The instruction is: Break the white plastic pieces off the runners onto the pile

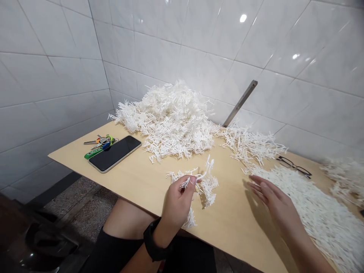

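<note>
black shorts (pixel 119 252) & a bare knee (pixel 126 218) sit just under the front edge of a pale wood surface (pixel 236 227), w/ a speckled stone floor (pixel 81 210) below it on the left.

2 hands over the surface. left hand (pixel 178 201), black watch (pixel 153 239) on the wrist, is mostly closed, fingers & thumb pinching 1 white strand (pixel 186 182) w/ a bristly, fringe-like look. a longer curled white piece (pixel 206 168) rises just past the fingertips, & a small white clump (pixel 206 189) lies right behind the hand on the surface; can't tell if the hand touches it.

right hand (pixel 273 197) is open, fingers spread, palm down, holding nothing, w/ its fingertips just beside a wide flat white mat of strands (pixel 307 204).

big white heap (pixel 167 121) sits at the back by the wall, w/ a looser white pile (pixel 250 144) to its right & another white patch (pixel 345 180) at the far right edge.

glasses (pixel 294 167) lie folded-open past the mat. phone (pixel 113 153) lies face up at the left, touching keys (pixel 99 142) on a green strap (pixel 95 152). white tile wall (pixel 184 41) behind, w/ a metal bracket (pixel 240 104) on it.
</note>
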Motion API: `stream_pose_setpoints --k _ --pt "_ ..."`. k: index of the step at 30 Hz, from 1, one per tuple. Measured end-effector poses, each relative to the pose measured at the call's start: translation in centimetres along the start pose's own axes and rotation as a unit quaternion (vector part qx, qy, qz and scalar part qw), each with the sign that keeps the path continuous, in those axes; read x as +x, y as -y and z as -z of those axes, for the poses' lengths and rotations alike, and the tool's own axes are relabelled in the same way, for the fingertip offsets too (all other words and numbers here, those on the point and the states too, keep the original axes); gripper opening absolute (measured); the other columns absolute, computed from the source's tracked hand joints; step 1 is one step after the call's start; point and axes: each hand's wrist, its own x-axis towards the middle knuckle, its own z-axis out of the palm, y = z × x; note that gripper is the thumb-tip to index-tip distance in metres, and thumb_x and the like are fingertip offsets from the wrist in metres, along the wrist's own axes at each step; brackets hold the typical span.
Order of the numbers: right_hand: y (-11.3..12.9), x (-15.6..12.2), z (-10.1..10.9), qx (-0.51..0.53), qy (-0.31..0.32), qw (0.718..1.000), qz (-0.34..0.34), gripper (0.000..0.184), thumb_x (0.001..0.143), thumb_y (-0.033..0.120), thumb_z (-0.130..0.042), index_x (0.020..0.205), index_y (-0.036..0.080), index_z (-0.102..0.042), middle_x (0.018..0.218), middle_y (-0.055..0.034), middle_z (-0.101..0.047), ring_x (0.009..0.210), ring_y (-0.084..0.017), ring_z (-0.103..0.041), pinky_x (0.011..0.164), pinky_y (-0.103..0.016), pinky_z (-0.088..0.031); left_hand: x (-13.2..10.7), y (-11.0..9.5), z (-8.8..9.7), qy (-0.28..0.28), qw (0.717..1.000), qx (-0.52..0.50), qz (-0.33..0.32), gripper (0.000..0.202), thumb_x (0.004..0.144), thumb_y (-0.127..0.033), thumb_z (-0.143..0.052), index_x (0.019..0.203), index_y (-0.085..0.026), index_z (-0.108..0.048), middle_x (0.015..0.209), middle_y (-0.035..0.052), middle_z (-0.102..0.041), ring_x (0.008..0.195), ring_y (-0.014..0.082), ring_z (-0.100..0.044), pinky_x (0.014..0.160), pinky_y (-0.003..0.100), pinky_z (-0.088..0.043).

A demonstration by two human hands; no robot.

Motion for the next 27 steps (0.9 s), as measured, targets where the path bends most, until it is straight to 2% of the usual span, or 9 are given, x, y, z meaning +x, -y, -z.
stream_pose_setpoints --k 3,5,6,9,11,14,17,20,27 --pt "1.7 -3.4 -1.0 -0.105 0.087 0.988 0.071 0.043 0.085 0.056 -0.062 0.111 0.023 -0.072 0.113 -0.012 -0.074 0.1 -0.029 -0.07 0.091 -0.042 -0.057 -0.1 -0.4 0.0 0.043 0.999 0.012 -0.016 0.041 0.092 -0.051 -0.052 0.093 -0.016 -0.072 0.079 0.0047 -0.069 0.068 0.0155 -0.059 0.06 0.022 -0.044" --pt "2.5 -5.6 -2.2 -0.147 0.117 0.974 0.13 0.04 0.086 0.051 -0.063 0.114 0.024 -0.071 0.111 -0.0105 -0.074 0.101 -0.027 -0.069 0.088 -0.038 -0.057 -0.2 -0.6 0.0 0.078 0.996 0.028 -0.04 0.037 0.093 -0.048 -0.053 0.09 -0.017 -0.073 0.085 0.0064 -0.071 0.081 0.019 -0.064 0.07 0.024 -0.048" --pt "2.8 -6.5 -2.9 -0.15 0.104 0.972 0.147 0.038 0.086 0.05 -0.063 0.113 0.024 -0.07 0.109 -0.0099 -0.074 0.098 -0.026 -0.07 0.086 -0.036 -0.058 -0.2 -0.8 0.0 0.095 0.994 0.037 -0.049 0.036 0.093 -0.047 -0.053 0.09 -0.017 -0.073 0.087 0.0069 -0.072 0.085 0.0201 -0.065 0.074 0.025 -0.049" --pt "3.1 -8.9 -5.2 -0.109 0.086 0.98 0.141 0.029 0.089 0.047 -0.061 0.096 0.021 -0.07 0.088 -0.0071 -0.074 0.077 -0.02 -0.069 0.069 -0.027 -0.057 -0.3 -0.9 0.1 0.117 0.99 0.051 -0.06 0.032 0.093 -0.043 -0.055 0.095 -0.016 -0.073 0.094 0.0079 -0.074 0.093 0.0216 -0.067 0.086 0.029 -0.049" --pt "3.2 -10.4 -6.8 -0.065 0.09 0.987 0.118 0.031 0.091 0.048 -0.058 0.079 0.02 -0.067 0.07 -0.0037 -0.066 0.064 -0.017 -0.062 0.059 -0.024 -0.052 -0.3 -0.8 0.1 0.121 0.989 0.051 -0.062 0.029 0.091 -0.04 -0.059 0.1 -0.016 -0.073 0.101 0.0086 -0.074 0.098 0.0221 -0.067 0.09 0.03 -0.049" --pt "3.3 -11.9 -8.8 -0.016 0.091 0.992 0.085 0.038 0.093 0.05 -0.054 0.07 0.02 -0.062 0.063 -0.0013 -0.059 0.06 -0.016 -0.056 0.056 -0.023 -0.048 -0.4 -0.7 0.1 0.134 0.987 0.059 -0.071 0.029 0.086 -0.037 -0.066 0.106 -0.017 -0.072 0.107 0.0087 -0.074 0.102 0.0225 -0.066 0.093 0.03 -0.049" --pt "3.3 -12.0 -9.7 -0.015 0.085 0.993 0.083 0.039 0.093 0.052 -0.053 0.074 0.019 -0.063 0.063 -0.0012 -0.059 0.06 -0.016 -0.055 0.057 -0.024 -0.048 -0.5 -0.7 0.2 0.141 0.984 0.082 -0.079 0.03 0.083 -0.034 -0.069 0.108 -0.018 -0.072 0.107 0.0079 -0.074 0.099 0.0215 -0.067 0.091 0.03 -0.049" --pt "3.1 -11.0 -9.5 -0.053 0.098 0.988 0.103 0.044 0.094 0.054 -0.048 0.073 0.019 -0.063 0.061 -0.0008 -0.057 0.056 -0.015 -0.053 0.053 -0.023 -0.045 -0.6 -1.0 0.2 0.15 0.977 0.111 -0.099 0.03 0.082 -0.033 -0.069 0.108 -0.018 -0.072 0.105 0.0075 -0.074 0.096 0.0214 -0.066 0.088 0.03 -0.049" --pt "3.6 -10.0 -9.3 -0.151 0.118 0.976 0.108 0.045 0.091 0.055 -0.053 0.067 0.019 -0.062 0.059 -0.0013 -0.06 0.054 -0.016 -0.054 0.05 -0.024 -0.043 -0.8 -1.0 -0.2 0.193 0.946 0.184 -0.185 0.029 0.083 -0.021 -0.065 0.111 -0.022 -0.07 0.107 0.0057 -0.072 0.102 0.0231 -0.063 0.096 0.035 -0.043"
